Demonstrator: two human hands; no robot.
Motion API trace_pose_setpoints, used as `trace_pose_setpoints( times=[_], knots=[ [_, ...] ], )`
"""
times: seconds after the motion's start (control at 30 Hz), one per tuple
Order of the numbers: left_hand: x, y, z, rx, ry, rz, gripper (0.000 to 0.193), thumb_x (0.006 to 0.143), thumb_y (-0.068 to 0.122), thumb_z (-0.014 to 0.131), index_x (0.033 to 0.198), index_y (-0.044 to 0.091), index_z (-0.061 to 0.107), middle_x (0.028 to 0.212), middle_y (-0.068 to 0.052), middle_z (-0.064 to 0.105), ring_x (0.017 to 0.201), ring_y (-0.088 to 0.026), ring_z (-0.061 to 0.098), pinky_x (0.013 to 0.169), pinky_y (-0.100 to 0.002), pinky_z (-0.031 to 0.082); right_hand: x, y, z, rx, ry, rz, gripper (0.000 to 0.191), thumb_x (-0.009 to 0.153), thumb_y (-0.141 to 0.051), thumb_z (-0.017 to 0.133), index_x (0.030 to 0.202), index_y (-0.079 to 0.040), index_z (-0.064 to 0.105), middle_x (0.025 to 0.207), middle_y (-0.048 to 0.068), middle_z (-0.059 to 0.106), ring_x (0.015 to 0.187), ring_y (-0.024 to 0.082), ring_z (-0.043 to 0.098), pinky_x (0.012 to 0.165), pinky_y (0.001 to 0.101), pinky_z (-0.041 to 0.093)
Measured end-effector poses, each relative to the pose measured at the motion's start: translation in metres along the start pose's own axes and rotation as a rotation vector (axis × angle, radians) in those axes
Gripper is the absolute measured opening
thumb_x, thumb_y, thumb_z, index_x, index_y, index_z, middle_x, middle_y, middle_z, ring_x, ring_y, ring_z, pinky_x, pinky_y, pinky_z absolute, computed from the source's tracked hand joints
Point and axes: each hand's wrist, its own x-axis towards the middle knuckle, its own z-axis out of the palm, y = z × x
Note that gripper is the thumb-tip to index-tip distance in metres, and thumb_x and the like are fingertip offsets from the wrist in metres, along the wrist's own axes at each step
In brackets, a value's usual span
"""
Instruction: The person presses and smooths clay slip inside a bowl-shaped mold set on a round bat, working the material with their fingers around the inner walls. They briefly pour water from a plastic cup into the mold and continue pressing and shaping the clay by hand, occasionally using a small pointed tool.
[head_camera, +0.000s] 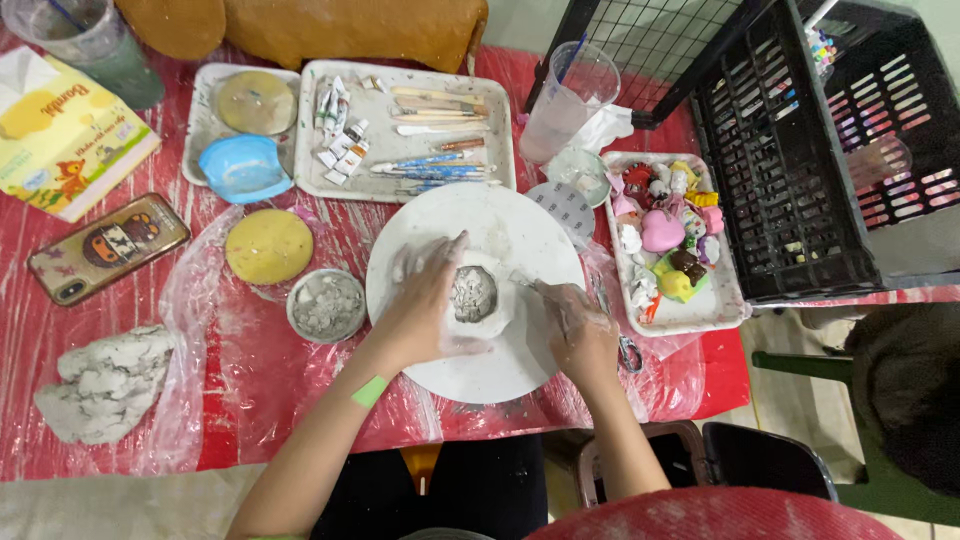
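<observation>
on the white turntable (520, 370) a small, soft-looking clay bowl (474, 296) (likely fragile) is cupped by the spread left hand (425, 310), best steadied at its outer wall, while a thin tool (524, 282) is pinched in the right hand (580, 325).

Small grey clay bowl (474, 294) on white turntable (520, 240)

A clay piece (474, 295) lies on the round board (520, 235), a small bowl (326, 305) to its left, 2 trays (500, 120) behind.

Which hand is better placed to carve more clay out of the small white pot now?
Probably the right hand: it already holds a thin tool whose tip points at the clay pot. The left hand cups the pot's side on the round white board, steadying it.
</observation>
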Motion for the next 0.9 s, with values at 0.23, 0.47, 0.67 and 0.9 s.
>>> trace_pose_setpoints(
  times=[0.23, 0.47, 0.67, 0.9],
  knots=[
    [0.0, -0.009, 0.011, -0.023, 0.048, 0.046, 0.143, 0.056, 0.059, 0.092, 0.161, 0.005, 0.011, 0.155, -0.026, 0.041, 0.146, -0.039, 0.037, 0.124, -0.058, 0.014, 0.02, -0.022, 0.016, -0.258, -0.182, -0.081, 0.019, 0.09, -0.014, 0.067, 0.108, -0.017, 0.074, 0.083, 0.007, 0.069, 0.076, 0.027, 0.071, 0.063, 0.0427, 0.055],
    [-0.002, -0.003, 0.014, 0.016, 0.083, 0.039, 0.14, 0.054, 0.055, 0.093, 0.157, 0.005, 0.013, 0.152, -0.024, 0.042, 0.145, -0.037, 0.039, 0.122, -0.06, 0.012, 0.037, -0.021, 0.026, -0.233, -0.177, -0.26, 0.031, 0.078, -0.011, 0.068, 0.108, -0.017, 0.074, 0.087, 0.007, 0.069, 0.078, 0.029, 0.068, 0.069, 0.0439, 0.056],
    [0.002, -0.012, 0.013, -0.048, 0.08, 0.075, 0.143, 0.057, 0.057, 0.093, 0.16, 0.005, 0.009, 0.155, -0.025, 0.04, 0.145, -0.038, 0.039, 0.124, -0.057, 0.014, 0.042, -0.012, 0.009, -0.212, -0.13, -0.245, 0.014, 0.089, -0.013, 0.067, 0.103, -0.014, 0.07, 0.087, 0.006, 0.071, 0.075, 0.029, 0.068, 0.066, 0.0442, 0.054],
    [-0.003, -0.009, 0.022, -0.052, 0.097, 0.053, 0.147, 0.052, 0.049, 0.095, 0.16, 0.003, 0.006, 0.154, -0.029, 0.036, 0.144, -0.044, 0.037, 0.124, -0.055, 0.019, 0.03, -0.034, 0.046, -0.306, -0.177, -0.126, 0.027, 0.089, -0.004, 0.06, 0.113, -0.006, 0.072, 0.082, 0.012, 0.071, 0.06, 0.026, 0.067, 0.049, 0.0398, 0.052]
  ],
)
